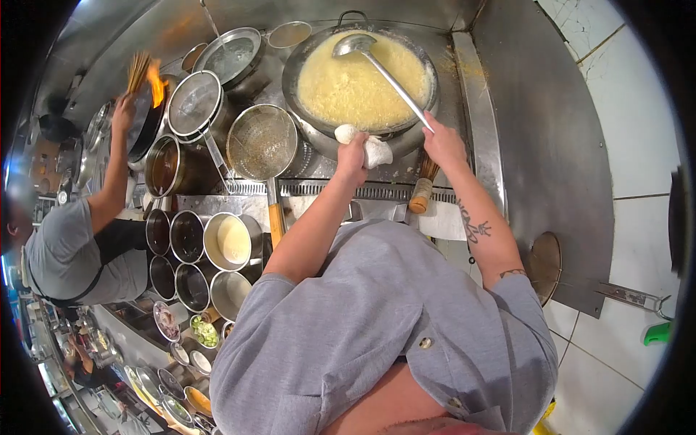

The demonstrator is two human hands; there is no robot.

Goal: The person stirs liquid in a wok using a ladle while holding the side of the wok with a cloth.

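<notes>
A large wok (pixel 433 101) holds a pale yellow, bubbly mixture (pixel 344 76). My right hand (pixel 444 143) is closed around the handle end of a long metal ladle (pixel 395 83). The ladle's bowl rests in the mixture toward the far side of the wok. At the wok's near rim, my left hand (pixel 353 158) grips a folded white cloth (pixel 377 152). The cloth covers the part of the rim it is pressed against. Below my right hand lies a bamboo wok brush (pixel 421 194) with a pale wrapped handle.
Left of the wok sit a perforated strainer (pixel 262 141) with a wooden handle, a mesh sieve (pixel 194 104) and a pot of brown liquid (pixel 163 167). Several metal containers (pixel 232 241) line the counter. Farther left, a co-worker (pixel 80 243) holds a brush near a flame (pixel 156 83). A metal wall (pixel 540 145) stands right.
</notes>
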